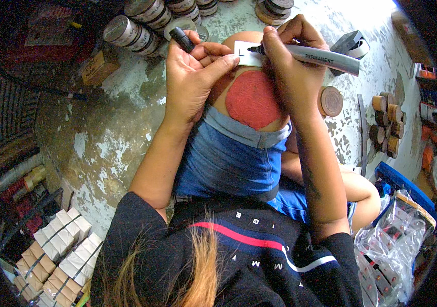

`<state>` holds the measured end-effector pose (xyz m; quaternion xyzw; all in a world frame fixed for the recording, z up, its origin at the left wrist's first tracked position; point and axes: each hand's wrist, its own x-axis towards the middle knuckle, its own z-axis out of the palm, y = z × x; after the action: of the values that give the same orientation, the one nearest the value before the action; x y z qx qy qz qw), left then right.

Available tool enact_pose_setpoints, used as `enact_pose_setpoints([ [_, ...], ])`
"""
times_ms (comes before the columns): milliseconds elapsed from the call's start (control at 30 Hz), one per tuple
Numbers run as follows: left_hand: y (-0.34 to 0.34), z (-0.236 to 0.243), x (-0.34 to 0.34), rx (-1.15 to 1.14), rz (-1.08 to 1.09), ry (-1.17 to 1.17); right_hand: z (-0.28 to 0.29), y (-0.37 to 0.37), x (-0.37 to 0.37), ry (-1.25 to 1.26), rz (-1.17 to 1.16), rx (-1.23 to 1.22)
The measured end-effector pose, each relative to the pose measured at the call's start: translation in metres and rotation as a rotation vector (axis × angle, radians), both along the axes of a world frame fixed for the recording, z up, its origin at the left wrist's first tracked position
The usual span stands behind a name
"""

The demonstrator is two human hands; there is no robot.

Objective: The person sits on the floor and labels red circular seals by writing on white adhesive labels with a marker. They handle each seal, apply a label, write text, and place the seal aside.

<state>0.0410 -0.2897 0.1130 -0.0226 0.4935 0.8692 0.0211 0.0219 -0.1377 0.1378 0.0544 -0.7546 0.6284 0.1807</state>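
Note:
My right hand grips a grey permanent marker, its black tip resting on a small white label near a short dark stroke. My left hand pinches the label's left edge between thumb and finger. A black marker cap is tucked in the same hand, between its curled fingers. The label lies over my raised knee. Just below it, a round, flat red piece rests on my leg above the rolled hem of blue denim shorts. Part of the label's right end is hidden by my right hand.
Stacked round tins stand at the far left beside a small tan box. To the right are a wide tape roll, a black dispenser and several small brown rolls. Strapped paper packs sit lower left; a clear plastic bag lies lower right.

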Motion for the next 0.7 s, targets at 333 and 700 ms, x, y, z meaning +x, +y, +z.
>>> enact_pose_setpoints([
  [333, -0.0011, -0.0022, -0.0001, -0.008, 0.003, 0.000, 0.0002, -0.0004, 0.0017, -0.068, 0.001, -0.080],
  [700, 0.0004, -0.0018, -0.0004, -0.032, 0.005, 0.004, -0.0011, 0.0025, 0.0025, 0.016, -0.052, 0.009],
])
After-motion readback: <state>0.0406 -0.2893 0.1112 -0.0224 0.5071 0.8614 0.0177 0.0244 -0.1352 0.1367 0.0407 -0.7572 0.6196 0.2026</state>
